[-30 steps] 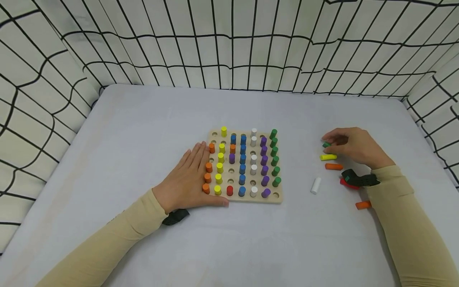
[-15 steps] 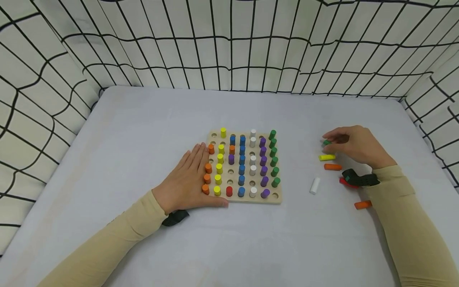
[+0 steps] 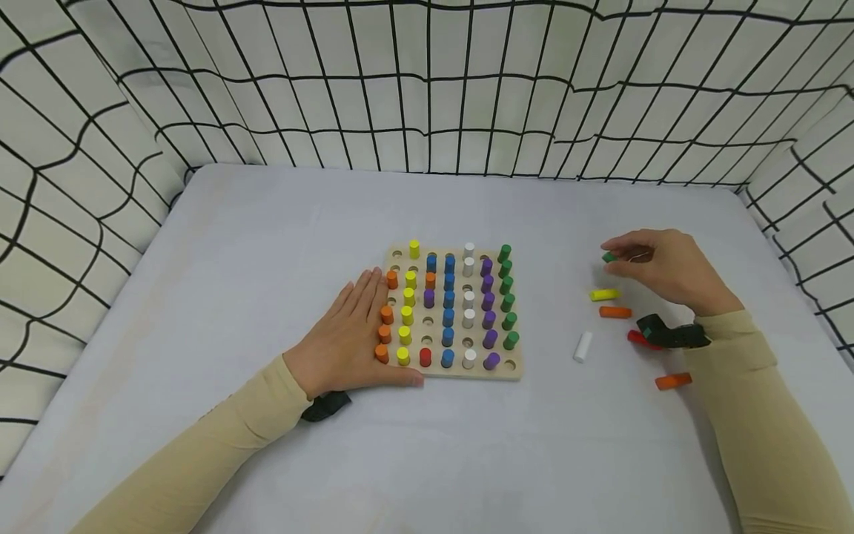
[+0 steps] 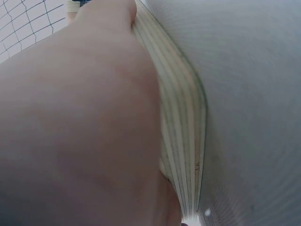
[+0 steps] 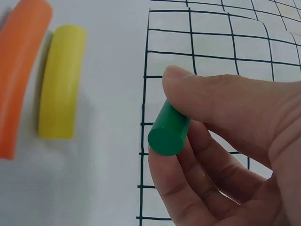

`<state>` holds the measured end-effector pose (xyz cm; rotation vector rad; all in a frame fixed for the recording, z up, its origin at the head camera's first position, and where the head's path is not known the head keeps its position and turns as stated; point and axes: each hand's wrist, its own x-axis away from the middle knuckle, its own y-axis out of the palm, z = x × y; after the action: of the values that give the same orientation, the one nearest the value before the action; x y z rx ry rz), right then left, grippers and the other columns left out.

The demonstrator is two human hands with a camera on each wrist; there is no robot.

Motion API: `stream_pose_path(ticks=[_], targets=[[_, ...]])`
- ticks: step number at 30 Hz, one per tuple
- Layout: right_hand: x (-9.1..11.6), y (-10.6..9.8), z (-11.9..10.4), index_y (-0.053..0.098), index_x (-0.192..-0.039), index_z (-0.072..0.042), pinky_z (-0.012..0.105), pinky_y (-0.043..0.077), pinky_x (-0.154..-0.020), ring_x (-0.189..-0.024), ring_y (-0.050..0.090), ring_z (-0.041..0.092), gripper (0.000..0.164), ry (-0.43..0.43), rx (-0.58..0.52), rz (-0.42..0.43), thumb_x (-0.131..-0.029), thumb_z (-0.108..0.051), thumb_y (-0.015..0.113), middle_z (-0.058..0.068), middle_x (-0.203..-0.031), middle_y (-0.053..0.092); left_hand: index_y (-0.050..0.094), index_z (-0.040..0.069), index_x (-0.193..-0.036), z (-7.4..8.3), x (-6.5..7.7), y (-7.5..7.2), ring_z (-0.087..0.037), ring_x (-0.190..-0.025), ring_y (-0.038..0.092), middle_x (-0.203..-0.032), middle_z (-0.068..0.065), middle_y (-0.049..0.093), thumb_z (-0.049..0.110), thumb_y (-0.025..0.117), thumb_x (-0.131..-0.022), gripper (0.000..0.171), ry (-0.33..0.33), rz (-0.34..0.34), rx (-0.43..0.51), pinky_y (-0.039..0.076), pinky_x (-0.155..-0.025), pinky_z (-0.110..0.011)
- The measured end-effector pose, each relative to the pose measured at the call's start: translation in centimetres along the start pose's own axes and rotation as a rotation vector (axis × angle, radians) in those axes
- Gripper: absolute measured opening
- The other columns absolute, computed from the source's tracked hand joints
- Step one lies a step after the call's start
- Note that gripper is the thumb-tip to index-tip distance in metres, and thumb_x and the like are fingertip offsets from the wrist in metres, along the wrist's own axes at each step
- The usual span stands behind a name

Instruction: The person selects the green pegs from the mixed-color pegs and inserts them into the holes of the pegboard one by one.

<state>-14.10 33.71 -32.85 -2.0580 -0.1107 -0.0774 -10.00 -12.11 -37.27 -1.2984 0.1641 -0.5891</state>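
Observation:
A square wooden pegboard (image 3: 427, 377) lies mid-table, with columns of orange, yellow, blue, white, purple and green pegs standing in it and some bare holes. My left hand (image 3: 347, 334) lies flat with straight fingers along the board's left edge, thumb at its front corner. The left wrist view shows the layered edge of the board (image 4: 181, 117) beside that hand. At the right of the table my right hand (image 3: 667, 271) pinches a green peg (image 5: 169, 129) between thumb and fingertips, above the white surface.
Loose pegs lie by my right arm: a yellow peg (image 3: 604, 295), an orange peg (image 3: 615, 312), a white peg (image 3: 583, 346), a red peg (image 3: 642, 340) and another orange peg (image 3: 673, 381). Black wire grid (image 3: 427, 104) fences the table (image 3: 280, 222) at the back and sides.
The right hand has risen slightly, with the green peg moving up and away from the yellow peg. The left hand stays in place on the board.

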Motion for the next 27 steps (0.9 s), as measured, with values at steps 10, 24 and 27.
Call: stream_pose_path(ticks=[10,24,27], targets=[[0.7,-0.5,-1.0,0.071,-0.132,-0.025,0.031,0.049,-0.092,-0.089,0.062,-0.012,0.041,0.004,-0.033,0.031,-0.097,-0.046,0.071,0.007,-0.126,0.075,0.003,-0.002,-0.165,-0.1,0.0,0.2,-0.039,-0.165,0.000,-0.175,-0.020,-0.002,0.090,0.066,-0.071,0.145,-0.001,-0.003,-0.005,0.008,-0.135,-0.056],[2.0,-0.7,-2.7,0.074,-0.126,-0.027,0.003,0.047,-0.081,-0.092,0.064,-0.017,0.034,-0.062,-0.136,0.105,-0.095,-0.042,0.074,0.000,-0.122,0.076,0.006,-0.002,-0.165,-0.1,-0.1,0.2,-0.040,-0.164,0.002,-0.175,-0.021,0.001,0.089,0.066,-0.071,0.144,0.002,0.004,-0.015,0.009,-0.134,-0.056],[2.1,-0.6,-3.0,0.074,-0.124,-0.026,0.001,0.048,-0.082,-0.095,0.064,-0.016,0.032,-0.078,-0.159,0.110,-0.095,-0.040,0.075,-0.005,-0.119,0.076,0.006,-0.002,-0.165,-0.1,-0.1,0.1,-0.040,-0.164,0.002,-0.176,-0.021,0.001,0.089,0.066,-0.071,0.144,0.002,0.005,-0.017,0.009,-0.134,-0.056]])
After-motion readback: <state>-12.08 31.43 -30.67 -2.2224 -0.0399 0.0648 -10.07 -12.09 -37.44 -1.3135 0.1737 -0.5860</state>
